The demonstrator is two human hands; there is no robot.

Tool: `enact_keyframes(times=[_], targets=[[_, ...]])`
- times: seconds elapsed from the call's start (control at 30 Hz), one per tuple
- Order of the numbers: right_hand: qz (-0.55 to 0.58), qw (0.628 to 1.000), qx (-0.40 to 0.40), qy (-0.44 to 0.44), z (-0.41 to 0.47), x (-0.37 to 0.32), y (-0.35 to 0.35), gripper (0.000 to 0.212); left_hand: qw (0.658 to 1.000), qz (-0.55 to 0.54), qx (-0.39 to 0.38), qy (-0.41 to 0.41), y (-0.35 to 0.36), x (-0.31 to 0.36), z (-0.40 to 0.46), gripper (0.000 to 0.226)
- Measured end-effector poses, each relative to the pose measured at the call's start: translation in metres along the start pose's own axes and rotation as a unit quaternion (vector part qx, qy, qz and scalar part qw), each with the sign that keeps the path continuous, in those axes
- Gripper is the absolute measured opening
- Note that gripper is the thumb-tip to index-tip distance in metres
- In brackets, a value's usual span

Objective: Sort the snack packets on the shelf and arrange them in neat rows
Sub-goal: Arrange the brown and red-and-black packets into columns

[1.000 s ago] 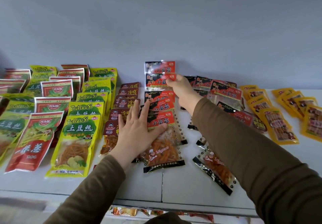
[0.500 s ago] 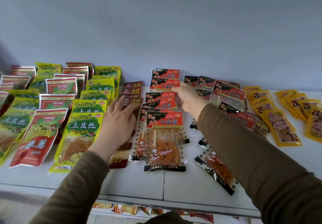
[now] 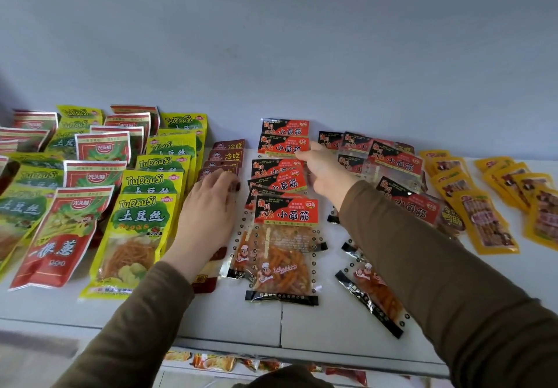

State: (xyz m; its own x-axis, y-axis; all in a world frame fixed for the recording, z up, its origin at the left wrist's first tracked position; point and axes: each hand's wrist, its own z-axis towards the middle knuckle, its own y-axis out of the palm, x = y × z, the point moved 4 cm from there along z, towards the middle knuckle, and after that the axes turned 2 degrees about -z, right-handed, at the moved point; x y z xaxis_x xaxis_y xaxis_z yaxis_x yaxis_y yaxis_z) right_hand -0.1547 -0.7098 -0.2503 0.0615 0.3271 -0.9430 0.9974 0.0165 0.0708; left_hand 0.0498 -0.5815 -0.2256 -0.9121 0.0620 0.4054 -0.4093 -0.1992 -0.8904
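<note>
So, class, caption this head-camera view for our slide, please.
Left hand presses the maroon packets while right hand straightens the black-and-red packet row.

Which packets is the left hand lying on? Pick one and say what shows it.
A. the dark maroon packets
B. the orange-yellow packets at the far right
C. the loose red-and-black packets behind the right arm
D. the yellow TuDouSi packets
A: the left hand lies flat over the column of dark maroon packets, between the yellow TuDouSi row and the red-and-black row.
</note>
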Motion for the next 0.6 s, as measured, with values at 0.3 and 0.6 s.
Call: enact_keyframes(times=[0.3,0.6], targets=[[-0.038,0.999,0.013,-0.029,-0.003,-0.009,0.001,0.028,0.984,0.094,-0.087,0.124,0.030,0.063,-0.073,0.080],[-0.002,1.000,-0.002,0.003,-0.010,-0.006,0.001,0.024,0.975,0.120,-0.133,0.130,0.033,0.048,-0.109,0.065]])
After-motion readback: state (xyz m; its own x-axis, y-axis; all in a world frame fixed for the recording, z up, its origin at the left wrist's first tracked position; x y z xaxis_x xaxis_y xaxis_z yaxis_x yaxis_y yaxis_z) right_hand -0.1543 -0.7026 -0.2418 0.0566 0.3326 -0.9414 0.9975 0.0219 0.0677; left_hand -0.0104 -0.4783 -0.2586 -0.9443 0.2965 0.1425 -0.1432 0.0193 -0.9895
